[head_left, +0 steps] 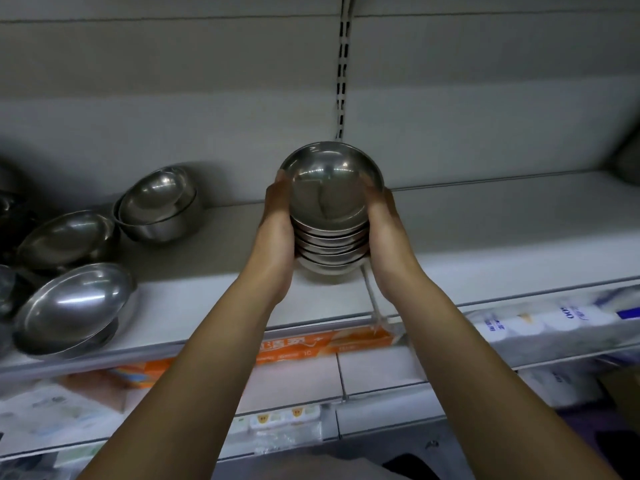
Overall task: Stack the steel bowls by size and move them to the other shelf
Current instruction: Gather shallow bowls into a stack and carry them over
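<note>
A stack of several small steel bowls is held between both hands over the white shelf, near the joint between the left and right shelf sections. My left hand grips the stack's left side, fingers curled round the rims. My right hand grips the right side the same way. Whether the stack's bottom touches the shelf is unclear. Larger steel bowls remain on the left: a nested pair, a single bowl and another stack near the front edge.
A slotted upright divides the back panel. The lower shelf holds orange boxes and white wrapped packs. More dark bowls crowd the far left edge.
</note>
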